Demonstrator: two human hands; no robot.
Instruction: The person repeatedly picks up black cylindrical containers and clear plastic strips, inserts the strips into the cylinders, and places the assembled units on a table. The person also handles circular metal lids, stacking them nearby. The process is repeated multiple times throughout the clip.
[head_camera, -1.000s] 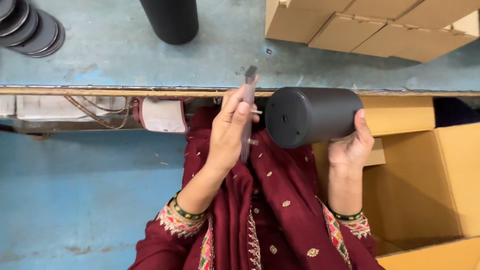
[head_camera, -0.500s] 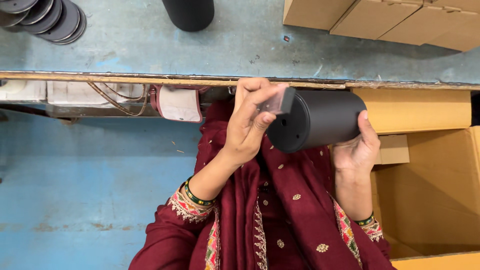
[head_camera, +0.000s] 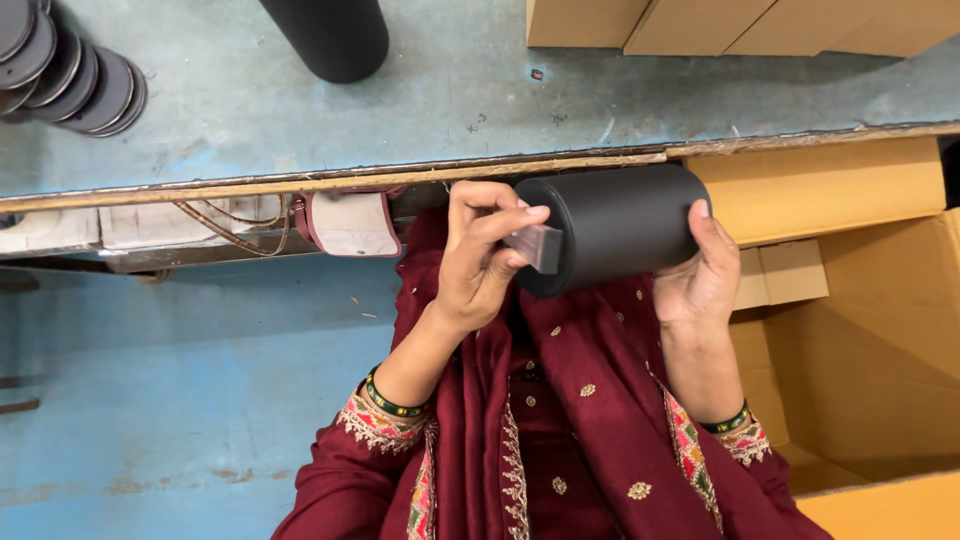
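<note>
A black cylinder (head_camera: 620, 225) lies on its side in front of my chest, just below the table edge. My right hand (head_camera: 705, 270) cups its far end from below. My left hand (head_camera: 482, 255) pinches a small clear, greyish flat piece (head_camera: 535, 247) and holds it against the cylinder's near end face. Both wrists wear green bangles under embroidered maroon sleeves.
A blue worktable (head_camera: 480, 100) with a worn wooden edge carries a tall black cylinder (head_camera: 330, 35), a stack of black round lids (head_camera: 70, 70) at the far left and cardboard boxes (head_camera: 740, 25) at the back right. An open cardboard box (head_camera: 860, 330) stands at my right.
My left hand has brought the flat piece down from upright to the cylinder's end face. The cylinder has stayed on its side in my right hand, shifted slightly.
</note>
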